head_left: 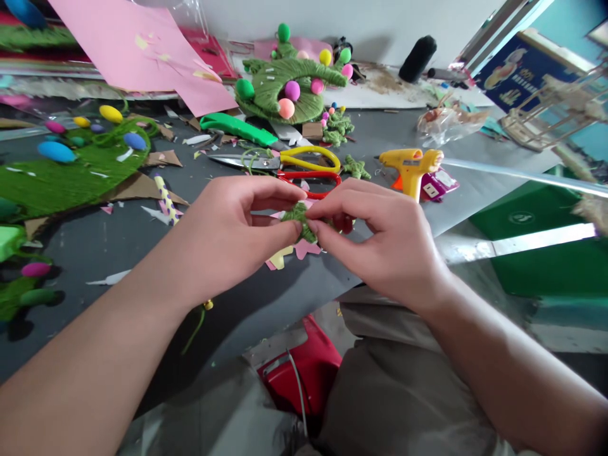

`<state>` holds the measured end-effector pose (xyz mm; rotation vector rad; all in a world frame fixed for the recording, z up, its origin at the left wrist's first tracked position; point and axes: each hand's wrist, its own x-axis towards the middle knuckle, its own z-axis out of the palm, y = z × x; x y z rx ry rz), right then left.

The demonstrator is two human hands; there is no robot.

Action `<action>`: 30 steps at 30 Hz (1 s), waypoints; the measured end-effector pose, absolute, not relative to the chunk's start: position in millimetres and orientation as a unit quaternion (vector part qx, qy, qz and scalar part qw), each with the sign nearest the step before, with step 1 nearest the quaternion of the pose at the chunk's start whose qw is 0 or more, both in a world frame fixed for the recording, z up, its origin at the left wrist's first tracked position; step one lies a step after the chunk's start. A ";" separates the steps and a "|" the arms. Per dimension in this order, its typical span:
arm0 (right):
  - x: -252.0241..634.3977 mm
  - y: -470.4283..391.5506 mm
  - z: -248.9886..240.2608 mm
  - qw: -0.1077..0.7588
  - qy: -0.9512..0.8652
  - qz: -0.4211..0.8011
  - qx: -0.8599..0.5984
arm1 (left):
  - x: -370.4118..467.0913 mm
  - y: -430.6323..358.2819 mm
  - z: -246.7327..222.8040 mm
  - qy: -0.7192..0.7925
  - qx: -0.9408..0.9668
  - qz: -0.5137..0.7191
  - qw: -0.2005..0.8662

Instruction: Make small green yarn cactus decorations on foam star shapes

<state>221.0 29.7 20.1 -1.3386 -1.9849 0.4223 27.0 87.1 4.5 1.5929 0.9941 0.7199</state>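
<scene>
A small green yarn-wrapped piece (306, 227) is held between both hands above the grey table. My left hand (232, 234) pinches its left side, with the thumb across its front. My right hand (380, 234) grips the right side between thumb and fingertips. Pink and yellow paper stars (281, 258) lie just beneath the piece. Beyond my hands are scissors (308, 158) with yellow and red handles, and a small green yarn star (356, 167).
A green cutter (237, 128) lies behind the scissors. A yellow glue gun (408, 166) stands right of them. Green yarn decorations with coloured balls (285, 88) are at the back, and another (71, 171) is at the left. The grey table's (256, 316) near edge runs below my hands.
</scene>
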 end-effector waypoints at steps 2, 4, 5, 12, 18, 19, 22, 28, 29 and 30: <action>223.4 29.2 21.3 0.349 -0.765 0.172 -0.513 | 27.4 87.3 5.0 0.416 0.664 0.306 0.540; 226.5 28.0 23.1 0.346 -0.761 0.174 -0.520 | 27.7 87.2 5.3 0.421 0.658 0.304 0.545; 228.2 27.4 24.2 0.344 -0.759 0.174 -0.525 | 27.7 86.9 5.3 0.425 0.657 0.304 0.544; 234.4 24.3 29.4 0.328 -0.769 0.159 -0.525 | 26.3 85.5 5.3 0.437 0.653 0.307 0.537; 228.5 26.7 25.4 0.310 -0.789 0.158 -0.506 | 27.3 86.6 3.2 0.429 0.646 0.306 0.552; 227.6 27.2 24.4 0.309 -0.791 0.155 -0.504 | 27.1 86.9 2.2 0.428 0.648 0.307 0.550; 226.7 28.2 22.6 0.305 -0.797 0.144 -0.502 | 26.3 87.6 -0.5 0.423 0.656 0.312 0.542; 228.0 26.7 22.5 0.280 -0.805 0.124 -0.508 | 26.7 86.9 1.6 0.421 0.662 0.311 0.536; 227.8 26.3 22.6 0.278 -0.805 0.124 -0.509 | 27.0 86.6 2.4 0.422 0.664 0.310 0.534; 227.6 26.0 22.8 0.276 -0.804 0.126 -0.511 | 27.1 86.5 3.0 0.425 0.667 0.309 0.529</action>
